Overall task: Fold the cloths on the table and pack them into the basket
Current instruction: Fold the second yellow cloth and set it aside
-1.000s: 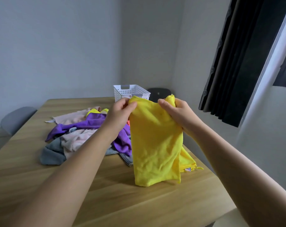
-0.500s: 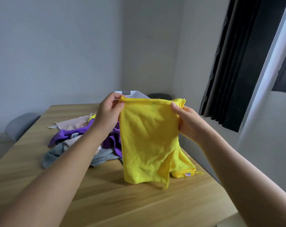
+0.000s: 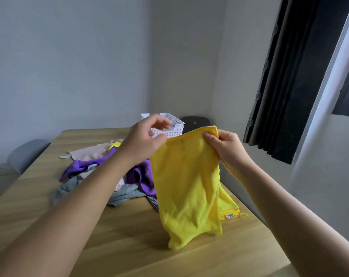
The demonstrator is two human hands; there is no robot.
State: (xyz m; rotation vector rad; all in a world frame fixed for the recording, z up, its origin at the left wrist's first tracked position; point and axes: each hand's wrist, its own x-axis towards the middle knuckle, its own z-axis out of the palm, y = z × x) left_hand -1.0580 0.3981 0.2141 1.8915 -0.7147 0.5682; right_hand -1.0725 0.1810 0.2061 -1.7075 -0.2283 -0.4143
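Note:
My right hand pinches the top right corner of a yellow cloth, which hangs down with its lower end on the wooden table. My left hand is at the cloth's top left corner. Its fingers are spread and loosely curled, and its thumb tip is right beside the edge. A gap shows between thumb and forefinger. The white perforated basket stands at the table's far edge, partly hidden behind my left hand. A pile of cloths lies left of centre: purple, pink and grey.
A grey chair stands at the table's left side and a dark chair back beyond the far edge. A black curtain hangs on the right. The table's right edge runs close under the yellow cloth.
My left hand has let go of the cloth's top left corner and its fingers have spread. The top edge now slopes down to the left. My right hand keeps its pinch.

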